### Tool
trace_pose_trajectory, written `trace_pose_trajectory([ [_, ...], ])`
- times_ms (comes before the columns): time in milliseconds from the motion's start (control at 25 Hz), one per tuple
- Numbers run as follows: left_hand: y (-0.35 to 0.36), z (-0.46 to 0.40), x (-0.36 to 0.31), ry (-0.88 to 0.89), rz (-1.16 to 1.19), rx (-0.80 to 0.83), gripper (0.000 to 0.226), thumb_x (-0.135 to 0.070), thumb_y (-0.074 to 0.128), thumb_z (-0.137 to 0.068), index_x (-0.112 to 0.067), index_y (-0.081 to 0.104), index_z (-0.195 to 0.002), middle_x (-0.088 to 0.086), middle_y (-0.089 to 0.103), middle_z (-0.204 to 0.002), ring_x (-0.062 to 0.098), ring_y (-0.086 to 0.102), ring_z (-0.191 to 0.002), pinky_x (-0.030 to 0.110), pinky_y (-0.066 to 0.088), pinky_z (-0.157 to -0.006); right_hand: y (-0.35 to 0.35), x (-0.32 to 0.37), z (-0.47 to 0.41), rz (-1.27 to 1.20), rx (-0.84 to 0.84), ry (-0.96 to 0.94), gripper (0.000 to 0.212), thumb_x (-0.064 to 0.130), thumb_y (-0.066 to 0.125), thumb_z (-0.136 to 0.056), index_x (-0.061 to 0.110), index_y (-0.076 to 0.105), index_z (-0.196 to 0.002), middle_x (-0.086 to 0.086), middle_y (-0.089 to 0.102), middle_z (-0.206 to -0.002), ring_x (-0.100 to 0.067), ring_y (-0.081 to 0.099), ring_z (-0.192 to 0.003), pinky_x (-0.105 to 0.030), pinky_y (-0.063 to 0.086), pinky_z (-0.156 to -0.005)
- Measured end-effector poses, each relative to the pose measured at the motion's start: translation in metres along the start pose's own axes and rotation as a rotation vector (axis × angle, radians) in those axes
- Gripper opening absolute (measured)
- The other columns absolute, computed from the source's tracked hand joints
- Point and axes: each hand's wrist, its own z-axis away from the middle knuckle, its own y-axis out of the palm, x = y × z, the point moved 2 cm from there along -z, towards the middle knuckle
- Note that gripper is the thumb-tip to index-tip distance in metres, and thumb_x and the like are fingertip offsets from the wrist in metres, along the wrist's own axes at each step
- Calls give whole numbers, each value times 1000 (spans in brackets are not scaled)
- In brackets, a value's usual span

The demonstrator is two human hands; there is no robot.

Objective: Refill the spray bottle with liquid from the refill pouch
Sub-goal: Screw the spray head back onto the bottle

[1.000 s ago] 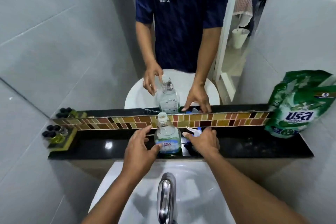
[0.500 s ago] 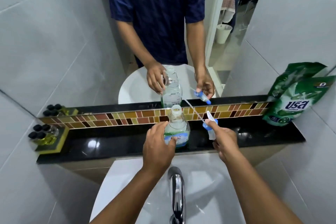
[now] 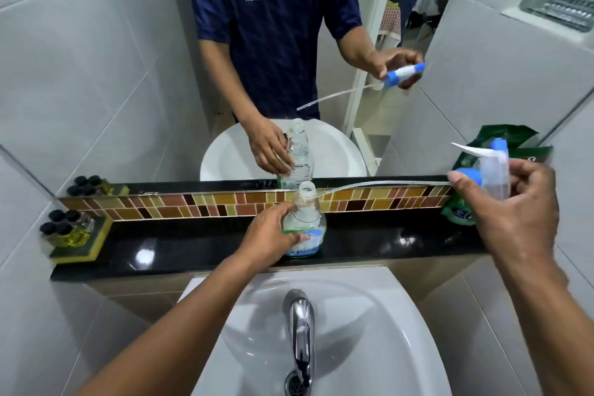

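Observation:
A clear spray bottle point(image 3: 307, 219) with an uncapped neck stands upright on the black ledge point(image 3: 199, 244), holding a little green liquid at the bottom. My left hand point(image 3: 270, 235) grips its lower body. My right hand point(image 3: 517, 215) holds the blue and white spray head point(image 3: 491, 170) up at the right, fully out of the bottle. Its thin clear dip tube point(image 3: 385, 185) trails left toward the bottle neck. The green refill pouch point(image 3: 459, 212) leans against the wall at the ledge's right end, mostly hidden behind my right hand.
A white sink point(image 3: 369, 331) with a chrome tap point(image 3: 300, 325) lies below the ledge. A tray of small black-capped bottles point(image 3: 69, 231) sits at the ledge's left end. A mirror point(image 3: 128, 74) above the tile strip reflects the scene. Grey tiled walls close in both sides.
My right hand has pulled the spray head out of the bottle and carried it up and to the right, dip tube trailing. My left hand stays on the bottle.

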Motion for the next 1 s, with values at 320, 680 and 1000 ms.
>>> trace_pose_trajectory([
  [320,-1,-3,5,15,33,28,61,-17,89,-82,-24,65,-138,-6,72,-135,15,66,-122,38,55,-107,10,36,3,-10,-13,-244,73,48,86,-74,12,50,-126,1,60,-117,-23,61,-106,-20,39,-83],
  [680,0,-9,19,32,105,86,64,-24,91,-79,-37,64,-136,-12,73,-134,11,68,-123,45,58,-106,127,89,51,271,633,-846,65,39,86,-76,16,55,-127,-3,62,-112,-24,58,-99,-37,48,-83],
  [1000,-1,-18,27,27,135,120,67,-23,91,-79,-32,65,-140,-12,72,-134,8,68,-120,39,57,-107,154,91,39,321,1044,-686,37,30,79,-85,26,46,-101,7,58,-101,-19,60,-92,-36,51,-80],
])
